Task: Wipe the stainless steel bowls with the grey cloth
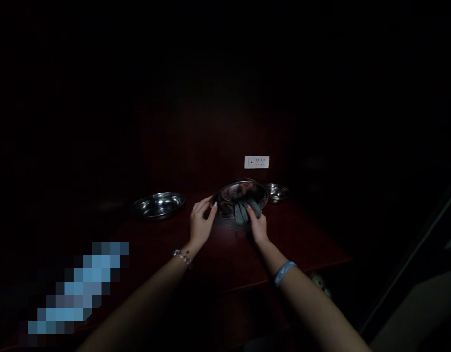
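A shiny round metal plate (228, 193) is tilted up above the dark red table, its face towards me. My left hand (202, 220) grips its left edge, thumb in front and fingers behind. In my right hand (259, 226) is a bunched grey cloth (242, 213), pinched under the thumb and lying against the lower right of the plate. Most of my right fingers are hidden by the cloth. A beaded bracelet (182, 256) circles my left wrist and a blue band (284, 273) my right.
On the table (284, 239), a metal dish (161, 204) stands to the left. Another metal bowl (277, 192) sits behind the plate on the right. A white socket panel (256, 162) is on the back wall. Pixelation covers the lower left; the surroundings are very dark.
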Demonstrator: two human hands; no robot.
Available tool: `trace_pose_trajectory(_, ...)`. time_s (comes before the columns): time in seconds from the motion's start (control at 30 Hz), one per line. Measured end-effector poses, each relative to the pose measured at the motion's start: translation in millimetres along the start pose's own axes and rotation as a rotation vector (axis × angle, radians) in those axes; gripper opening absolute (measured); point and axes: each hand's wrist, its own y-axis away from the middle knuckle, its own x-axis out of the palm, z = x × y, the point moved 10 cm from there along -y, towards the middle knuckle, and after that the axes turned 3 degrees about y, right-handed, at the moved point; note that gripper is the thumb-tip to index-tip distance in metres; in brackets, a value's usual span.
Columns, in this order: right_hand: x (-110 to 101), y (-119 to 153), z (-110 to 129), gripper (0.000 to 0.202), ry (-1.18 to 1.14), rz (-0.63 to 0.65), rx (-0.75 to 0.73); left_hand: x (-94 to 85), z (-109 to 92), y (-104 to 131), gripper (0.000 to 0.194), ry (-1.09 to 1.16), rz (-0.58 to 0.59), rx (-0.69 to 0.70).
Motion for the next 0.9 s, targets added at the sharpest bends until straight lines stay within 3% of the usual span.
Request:
trace_pose_trajectory(0.2,-7,-4,-5,0.051,-0.037,-0.040,-0.001,22.8,10,4,0.045,-0.038,0.158,0.026)
trace_pose_trajectory(0.33,-5,-3,-3,0.046,-0.088,-0.041,-0.004,45.5,21,16,0.058,-0.131,0.326,-0.030)
trace_pose_trajectory(0.5,1,-1,-4,0.047,-0.073,0.006,0.017,67.7,29,33,0.057,-0.138,0.528,-0.114)
trace_pose_trajectory(0.67,19,4,-1,0.047,-0.006,0.163,-0.024,76.4,28,38,0.059,0.083,0.575,-0.161)
trace_pose_trajectory(0.9,20,6,8,0.049,0.050,0.163,-0.100,79.5,37,43,0.056,0.213,0.585,-0.270)
